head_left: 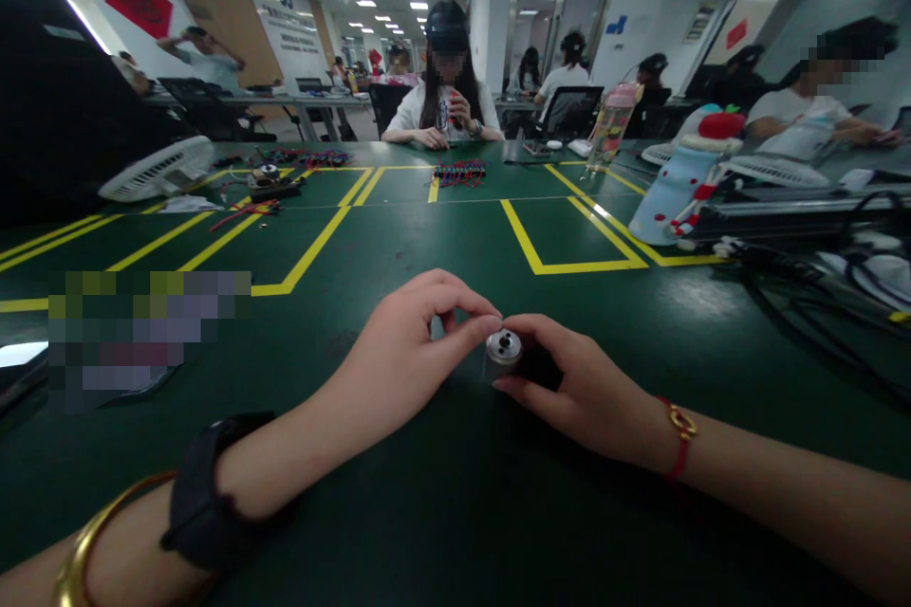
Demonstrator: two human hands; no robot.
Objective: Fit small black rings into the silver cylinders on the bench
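Observation:
A small silver metal cylinder (504,362) stands upright on the dark green table, with a larger dark hole and smaller ones in its round top face. Thumb and fingers of my right hand (569,375) close around its right side. My left hand (419,327) comes in from the other side, thumb and index finger pinched together at the far edge of the cylinder's top. Whatever lies between those left fingertips, if anything, is too small to make out. A black band and a gold bangle circle my left forearm; a red bracelet is on my right wrist.
Yellow tape lines (324,247) mark the green table. Cables (790,303) and a light blue bottle (669,190) stand at the right. A white fan (157,169) lies at the left. Across the table sits a person (445,104) behind a row of red-wired parts (459,174).

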